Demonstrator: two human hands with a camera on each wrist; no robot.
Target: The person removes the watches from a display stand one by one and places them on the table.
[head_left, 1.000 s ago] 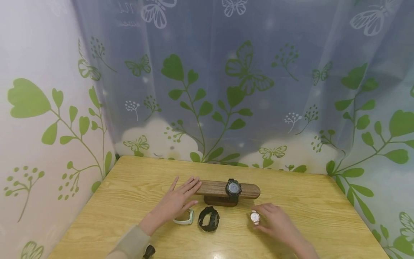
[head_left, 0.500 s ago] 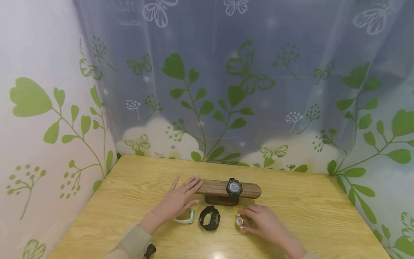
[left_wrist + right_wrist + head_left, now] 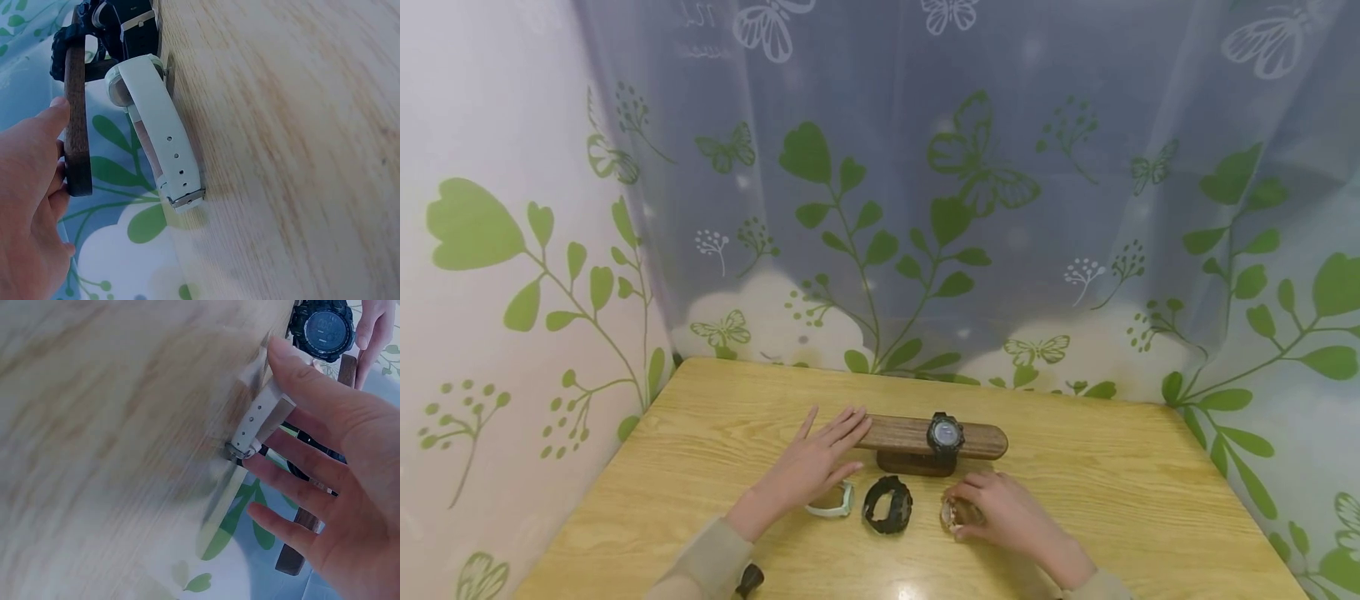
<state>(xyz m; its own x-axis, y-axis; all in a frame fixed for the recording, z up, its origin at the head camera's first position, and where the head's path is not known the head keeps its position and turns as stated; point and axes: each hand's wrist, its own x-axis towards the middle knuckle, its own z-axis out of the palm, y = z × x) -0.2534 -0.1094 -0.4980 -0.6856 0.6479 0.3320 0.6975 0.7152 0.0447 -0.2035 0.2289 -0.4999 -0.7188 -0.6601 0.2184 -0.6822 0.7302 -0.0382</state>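
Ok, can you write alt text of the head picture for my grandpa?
A person's right hand holds a small pale-strapped watch at a yellow wooden table, and the left hand rests on a dark brown wooden bar wearing a round-faced black watch. A looped black watch and a mint-strapped watch sit nearer the viewer.

- The white strap (image 3: 257, 415) is smoothly finished, the buckle (image 3: 237, 452) shiny metal.
- The stand (image 3: 891, 432) is made of dark, grained wood.
- The table (image 3: 1097, 467) is faced in wood grain — glossy under light.
- The backdrop (image 3: 1075, 225) is formed of creased, cloth-like material.
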